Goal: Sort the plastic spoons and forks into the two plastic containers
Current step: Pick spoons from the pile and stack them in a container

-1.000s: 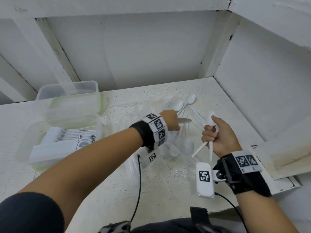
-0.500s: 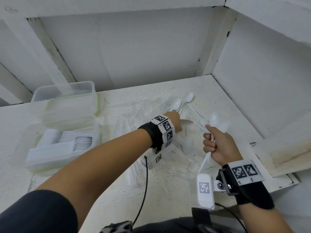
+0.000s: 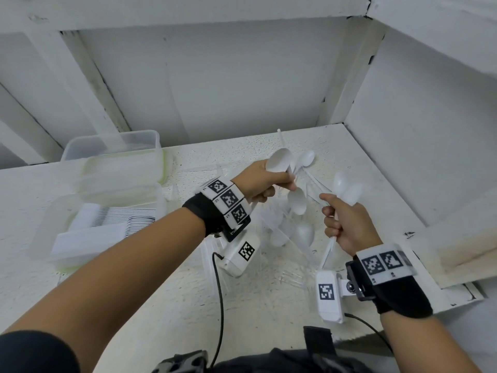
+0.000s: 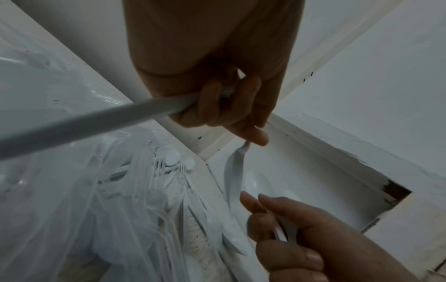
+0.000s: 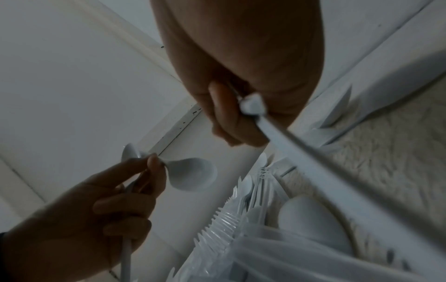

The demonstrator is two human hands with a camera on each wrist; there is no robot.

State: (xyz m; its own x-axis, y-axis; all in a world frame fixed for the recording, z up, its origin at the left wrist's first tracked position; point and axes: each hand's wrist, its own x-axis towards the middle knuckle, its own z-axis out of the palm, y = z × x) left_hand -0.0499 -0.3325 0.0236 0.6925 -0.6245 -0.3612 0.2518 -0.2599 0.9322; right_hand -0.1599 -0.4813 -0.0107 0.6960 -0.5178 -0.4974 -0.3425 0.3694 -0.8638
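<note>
Left hand (image 3: 258,181) now raised, gripping white spoons (image 3: 279,163) — right hand (image 3: 347,227) likewise clutching spoon handles.

White-painted corner alcove, speckled worktop.

We note a white speckled counter (image 3: 166,305) beneath the fingers, white panelled walls (image 3: 215,84) beyond them, and chipped trim (image 3: 347,84) at the corner joint.

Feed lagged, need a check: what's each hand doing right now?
Left hand: closed on white plastic spoons, pinching another at its neck.
Right hand: closed round the handles of two white spoons.
</note>
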